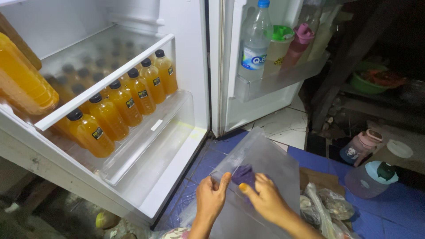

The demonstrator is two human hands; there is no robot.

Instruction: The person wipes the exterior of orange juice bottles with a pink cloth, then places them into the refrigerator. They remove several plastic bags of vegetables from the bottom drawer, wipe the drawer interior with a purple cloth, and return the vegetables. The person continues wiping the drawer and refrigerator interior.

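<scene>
My left hand grips the near left edge of a clear plastic fridge panel that I hold tilted over the floor. My right hand presses a purple cloth against the panel's surface. To the left stands an open fridge whose lower shelf holds a row of small orange juice bottles with black caps, with more rows behind them.
The fridge door rack carries a clear water bottle and coloured tumblers. On the blue tiled floor at right stand a pink bottle, lidded plastic jugs and plastic bags. A green bowl sits further back.
</scene>
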